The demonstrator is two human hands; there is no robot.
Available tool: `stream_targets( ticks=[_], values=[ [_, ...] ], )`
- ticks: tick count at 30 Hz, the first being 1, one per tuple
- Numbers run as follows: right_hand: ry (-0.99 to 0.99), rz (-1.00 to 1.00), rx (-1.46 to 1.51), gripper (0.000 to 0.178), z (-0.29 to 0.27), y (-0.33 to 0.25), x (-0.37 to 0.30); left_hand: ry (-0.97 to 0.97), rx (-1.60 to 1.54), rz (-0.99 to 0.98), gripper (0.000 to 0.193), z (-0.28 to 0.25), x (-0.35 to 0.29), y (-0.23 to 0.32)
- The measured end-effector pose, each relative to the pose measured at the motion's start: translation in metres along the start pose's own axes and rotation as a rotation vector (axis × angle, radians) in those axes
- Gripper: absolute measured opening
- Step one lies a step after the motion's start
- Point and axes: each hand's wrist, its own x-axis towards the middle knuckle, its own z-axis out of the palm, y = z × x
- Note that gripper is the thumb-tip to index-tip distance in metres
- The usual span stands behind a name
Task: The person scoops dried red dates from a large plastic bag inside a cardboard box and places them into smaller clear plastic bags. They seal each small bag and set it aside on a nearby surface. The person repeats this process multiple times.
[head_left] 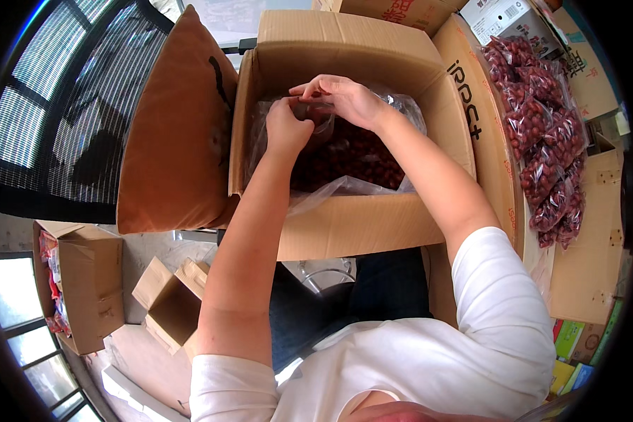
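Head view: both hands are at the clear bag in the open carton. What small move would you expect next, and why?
Probably parting the bag mouth wider. Both the left hand and right hand pinch the clear plastic bag at its top, over the dark red fruit inside the cardboard box; the plastic looks bunched there.

A matt brown cardboard box [359, 218] holds a glossy, crinkled clear plastic liner [330, 188] over smooth dark red fruit [352, 155]. Right of the box, shiny clear plastic packets [541, 133] of the same fruit lie on matt cardboard. Left of the box, a soft-looking matt brown cushion [176, 133].
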Motion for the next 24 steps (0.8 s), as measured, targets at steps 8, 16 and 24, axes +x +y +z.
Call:
stream_targets(
  ticks=[8,16,24],
  values=[
    [-0.101,0.043,-0.145,0.051,0.005,-0.012,-0.01,-0.011,-0.076,-0.002,0.041,-0.002,0.0,0.002],
    [0.194,0.345,-0.511,0.044,-0.017,-0.027,-0.018,0.034,0.039,0.009,0.044,-0.004,-0.001,0.005],
    [-0.507,0.777,-1.101,0.048,-0.006,0.064,0.011,0.148,-0.002,0.098,0.04,-0.005,-0.002,0.008]
  ],
)
